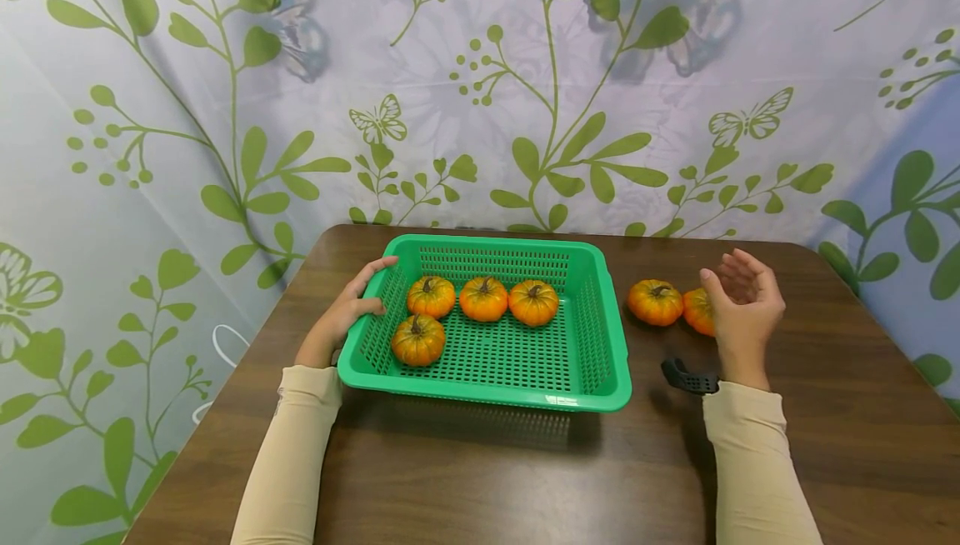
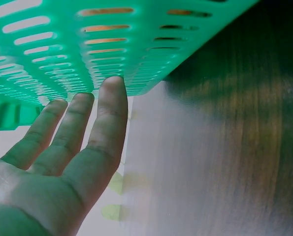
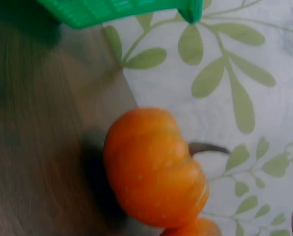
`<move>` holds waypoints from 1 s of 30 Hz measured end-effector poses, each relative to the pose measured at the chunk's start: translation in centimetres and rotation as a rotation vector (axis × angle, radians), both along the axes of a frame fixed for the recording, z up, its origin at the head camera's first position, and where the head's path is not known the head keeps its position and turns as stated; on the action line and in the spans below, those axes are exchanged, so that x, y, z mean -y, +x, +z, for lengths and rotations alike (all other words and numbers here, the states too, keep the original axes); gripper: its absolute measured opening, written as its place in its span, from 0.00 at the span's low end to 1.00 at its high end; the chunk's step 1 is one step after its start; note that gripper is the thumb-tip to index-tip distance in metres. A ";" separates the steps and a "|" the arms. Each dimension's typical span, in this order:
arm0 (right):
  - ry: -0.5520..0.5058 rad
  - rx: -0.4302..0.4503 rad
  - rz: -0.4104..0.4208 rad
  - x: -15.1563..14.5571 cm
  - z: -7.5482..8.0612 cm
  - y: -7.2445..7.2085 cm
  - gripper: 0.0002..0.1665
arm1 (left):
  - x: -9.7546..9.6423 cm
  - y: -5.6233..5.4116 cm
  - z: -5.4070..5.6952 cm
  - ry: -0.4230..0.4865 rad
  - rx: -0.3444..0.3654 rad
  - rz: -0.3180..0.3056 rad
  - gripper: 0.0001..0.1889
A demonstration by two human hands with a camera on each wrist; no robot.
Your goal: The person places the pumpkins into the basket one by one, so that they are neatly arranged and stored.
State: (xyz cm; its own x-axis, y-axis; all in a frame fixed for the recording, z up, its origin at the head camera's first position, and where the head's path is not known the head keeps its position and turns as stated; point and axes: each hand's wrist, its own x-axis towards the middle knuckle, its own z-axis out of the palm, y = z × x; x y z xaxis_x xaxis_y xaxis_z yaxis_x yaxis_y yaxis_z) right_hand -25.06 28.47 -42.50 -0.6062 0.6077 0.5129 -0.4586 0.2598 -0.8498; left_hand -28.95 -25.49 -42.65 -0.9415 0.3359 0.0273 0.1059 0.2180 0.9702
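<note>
What matters most here, we judge, is how the right hand (image 1: 750, 303) lies to the two loose pumpkins, which sit side by side on the table (image 1: 480, 487), to the right of the basket (image 1: 487, 393). The outer pumpkin (image 1: 698, 312) is the closer one, just left of the hand and partly hidden by it; the inner pumpkin (image 1: 655, 302) lies a little further left, between it and the basket. The right hand is plainly nearer to both, while the left hand (image 1: 348, 312) is across at the basket's far left end. We see the right hand's fingers bent, its thumb well apart from them, and nothing held. The left hand holds the basket's left rim, thumb over the top and fingers against the outside wall. Both loose pumpkins are squat, so their longer axis runs level; the inner one's stem points up, and the outer one's top is too covered for us to tell. Four pumpkins (image 1: 483, 299) stand inside the basket, three along the back and one in front at the left, leaving its right side bare.
</note>
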 end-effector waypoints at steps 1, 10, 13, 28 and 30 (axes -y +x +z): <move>0.003 0.010 -0.012 -0.2 -0.1 0.1 0.25 | 0.0 0.0 0.0 0.000 0.002 0.002 0.48; -0.008 0.100 -0.102 -2.0 -1.6 0.1 0.28 | -0.1 0.0 0.1 0.002 -0.005 -0.006 0.48; -0.026 0.133 -0.108 -2.5 -2.1 0.1 0.30 | -0.1 0.0 0.1 0.004 0.000 -0.003 0.48; 0.002 0.429 -0.008 -4.7 -4.3 0.7 0.44 | 0.1 -0.1 0.0 -0.022 -0.017 -0.011 0.48; 0.007 0.451 0.002 -4.8 -4.4 0.8 0.45 | 0.1 -0.1 0.0 -0.025 -0.024 -0.014 0.48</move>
